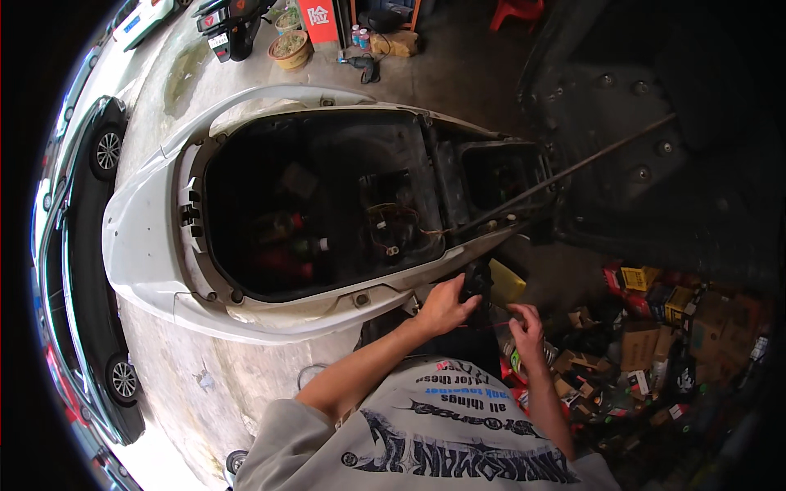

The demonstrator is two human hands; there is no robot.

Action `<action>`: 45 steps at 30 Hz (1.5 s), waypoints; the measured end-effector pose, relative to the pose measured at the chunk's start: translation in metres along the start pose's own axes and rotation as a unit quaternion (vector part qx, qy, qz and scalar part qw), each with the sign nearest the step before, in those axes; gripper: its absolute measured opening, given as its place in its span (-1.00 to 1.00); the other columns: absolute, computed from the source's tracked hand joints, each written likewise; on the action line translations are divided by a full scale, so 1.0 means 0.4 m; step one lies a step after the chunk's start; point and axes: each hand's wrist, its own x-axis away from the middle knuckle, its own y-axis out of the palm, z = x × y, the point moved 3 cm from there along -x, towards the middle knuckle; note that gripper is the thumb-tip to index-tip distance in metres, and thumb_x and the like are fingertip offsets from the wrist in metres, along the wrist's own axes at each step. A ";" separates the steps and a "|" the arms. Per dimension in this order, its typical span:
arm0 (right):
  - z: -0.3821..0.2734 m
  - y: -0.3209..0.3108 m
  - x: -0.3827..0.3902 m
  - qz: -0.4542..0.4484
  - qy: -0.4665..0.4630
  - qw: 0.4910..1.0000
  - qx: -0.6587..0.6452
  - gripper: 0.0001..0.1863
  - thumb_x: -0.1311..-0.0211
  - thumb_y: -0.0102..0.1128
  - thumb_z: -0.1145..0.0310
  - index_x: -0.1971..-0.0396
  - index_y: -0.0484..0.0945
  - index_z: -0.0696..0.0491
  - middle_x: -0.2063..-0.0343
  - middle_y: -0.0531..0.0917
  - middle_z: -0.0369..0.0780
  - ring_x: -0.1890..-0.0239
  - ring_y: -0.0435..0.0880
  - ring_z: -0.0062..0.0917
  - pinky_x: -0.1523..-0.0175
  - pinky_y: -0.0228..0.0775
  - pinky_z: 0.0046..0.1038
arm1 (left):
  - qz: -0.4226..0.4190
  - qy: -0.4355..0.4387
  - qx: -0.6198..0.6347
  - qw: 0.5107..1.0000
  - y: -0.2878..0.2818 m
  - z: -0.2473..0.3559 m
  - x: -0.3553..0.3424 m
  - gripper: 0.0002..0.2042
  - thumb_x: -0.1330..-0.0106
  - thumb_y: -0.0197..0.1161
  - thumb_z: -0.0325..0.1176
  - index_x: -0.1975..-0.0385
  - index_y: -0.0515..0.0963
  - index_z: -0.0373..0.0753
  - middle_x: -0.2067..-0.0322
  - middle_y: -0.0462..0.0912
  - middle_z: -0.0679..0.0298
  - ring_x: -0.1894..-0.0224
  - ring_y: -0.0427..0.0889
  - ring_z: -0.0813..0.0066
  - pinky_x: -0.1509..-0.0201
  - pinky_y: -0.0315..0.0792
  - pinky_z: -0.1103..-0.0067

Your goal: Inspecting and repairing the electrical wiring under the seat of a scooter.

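A white scooter body (147,237) lies across the view with its seat raised and its dark storage bin (327,155) open. At the near side of the body, my left hand (442,311) is closed round a black part (476,282) whose kind I cannot make out. To its right, my right hand (526,331) has its fingers curled together at the end of a thin red strand (489,326). The strand runs toward my left hand. Inside the bin, loose wires with a small connector (391,250) show beside an opening, and several bottles (307,245) lie in shadow.
The raised black seat (622,172) fills the right, with a thin rod (589,168) slanting to the scooter. Cartons and small boxes (639,348) are heaped at my right. A drill (364,69), a plant pot (291,51) and a parked car (90,270) stand farther off.
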 end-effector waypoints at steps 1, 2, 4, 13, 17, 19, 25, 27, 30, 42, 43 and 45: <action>-0.017 0.013 -0.009 -0.014 0.019 0.999 -0.038 -0.71 -0.10 0.10 0.50 0.13 0.50 0.16 0.20 0.53 -0.19 0.31 0.53 -0.60 0.32 0.34 -0.62 | 0.001 -0.002 0.002 1.000 0.015 0.007 -0.009 -0.68 -0.17 0.22 -0.26 0.17 0.44 -0.32 0.39 0.59 -0.03 0.32 0.60 0.09 0.25 0.44 0.39; -0.011 0.025 -0.021 -0.047 0.053 0.997 -0.031 -0.69 -0.09 0.13 0.47 0.12 0.49 0.16 0.22 0.54 -0.18 0.31 0.52 -0.61 0.32 0.34 -0.62 | -0.007 0.008 0.030 0.999 0.034 0.016 -0.019 -0.68 -0.16 0.22 -0.24 0.20 0.43 -0.33 0.38 0.58 -0.05 0.31 0.58 0.02 0.25 0.44 0.36; -0.011 0.044 -0.054 -0.133 0.142 0.981 -0.005 -0.61 -0.05 0.22 0.38 0.09 0.46 0.16 0.27 0.58 -0.14 0.26 0.55 -0.57 0.23 0.38 -0.55 | 0.028 0.067 0.034 0.997 0.066 0.028 -0.035 -0.68 -0.14 0.23 -0.24 0.25 0.43 -0.37 0.41 0.58 -0.04 0.30 0.59 0.03 0.24 0.43 0.32; 0.139 -0.007 -0.171 -0.286 0.073 0.955 -0.037 -0.58 -0.06 0.29 0.36 0.06 0.45 0.16 0.24 0.60 -0.28 0.20 0.54 -0.63 0.07 0.39 -0.52 | 0.022 -0.074 0.103 0.992 0.140 -0.003 -0.129 -0.68 -0.15 0.22 -0.23 0.23 0.47 -0.36 0.46 0.62 0.05 0.41 0.64 0.25 0.28 0.47 0.46; 0.123 -0.014 -0.197 -0.293 0.120 0.948 -0.020 -0.47 0.02 0.34 0.14 0.13 0.42 0.16 0.24 0.60 -0.08 0.15 0.60 -0.35 0.06 0.40 -0.35 | 0.041 -0.124 0.070 0.989 0.190 -0.045 -0.181 -0.65 -0.14 0.20 -0.15 0.27 0.50 -0.35 0.42 0.64 0.06 0.34 0.65 0.21 0.21 0.47 0.42; 0.085 -0.010 -0.200 -0.221 0.071 0.963 0.140 -0.43 0.01 0.32 0.08 0.11 0.40 0.16 0.22 0.58 0.00 0.11 0.58 -0.18 0.05 0.40 -0.26 | 0.043 -0.144 0.057 0.987 0.206 -0.061 -0.192 -0.64 -0.14 0.19 -0.12 0.29 0.51 -0.34 0.41 0.65 0.07 0.34 0.65 0.20 0.21 0.47 0.42; 0.125 0.036 -0.197 -0.182 0.066 0.965 0.178 -0.42 0.01 0.30 0.04 0.13 0.37 0.17 0.22 0.55 0.09 0.11 0.53 -0.01 0.03 0.36 -0.14 | 0.037 -0.188 0.041 0.981 0.241 -0.105 -0.204 -0.63 -0.13 0.18 -0.07 0.29 0.53 -0.29 0.45 0.66 0.08 0.30 0.65 0.15 0.18 0.47 0.40; 0.140 0.045 -0.198 -0.184 0.078 0.962 0.185 -0.42 0.00 0.29 0.04 0.15 0.36 0.18 0.23 0.55 0.11 0.12 0.52 0.01 0.04 0.35 -0.13 | 0.031 -0.184 0.019 0.982 0.244 -0.113 -0.207 -0.61 -0.12 0.19 -0.05 0.29 0.53 -0.29 0.41 0.65 0.05 0.27 0.64 0.10 0.15 0.46 0.36; 0.161 0.057 -0.200 -0.168 0.090 0.962 0.197 -0.42 0.00 0.29 0.05 0.16 0.34 0.20 0.24 0.54 0.14 0.13 0.51 0.05 0.04 0.34 -0.10 | 0.019 -0.185 0.017 0.982 0.240 -0.110 -0.204 -0.58 -0.11 0.20 -0.03 0.25 0.53 -0.31 0.37 0.64 -0.01 0.22 0.62 0.04 0.10 0.45 0.34; 0.157 0.104 -0.210 -0.135 0.110 0.968 0.179 -0.43 0.06 0.31 0.11 0.16 0.34 0.21 0.26 0.55 0.12 0.16 0.51 0.05 0.03 0.36 -0.09 | -0.060 -0.205 0.262 0.941 0.247 -0.208 -0.185 -0.68 -0.40 -0.01 -0.14 0.19 0.48 -0.32 0.35 0.54 0.32 0.30 0.46 0.61 0.21 0.41 0.61; 0.162 0.107 -0.208 -0.128 0.114 0.969 0.180 -0.43 0.06 0.31 0.11 0.16 0.34 0.21 0.26 0.55 0.12 0.16 0.51 0.05 0.03 0.36 -0.09 | -0.056 -0.193 0.240 0.950 0.240 -0.208 -0.185 -0.69 -0.41 -0.03 -0.15 0.22 0.48 -0.31 0.37 0.52 0.34 0.31 0.45 0.62 0.22 0.41 0.62; 0.149 0.113 -0.208 -0.095 0.060 0.971 0.211 -0.46 -0.01 0.26 0.08 0.23 0.37 0.25 0.31 0.58 0.09 0.20 0.56 -0.03 0.09 0.40 -0.19 | -0.067 -0.186 0.230 0.953 0.241 -0.216 -0.184 -0.69 -0.41 -0.03 -0.14 0.25 0.48 -0.29 0.38 0.50 0.38 0.33 0.44 0.63 0.23 0.39 0.62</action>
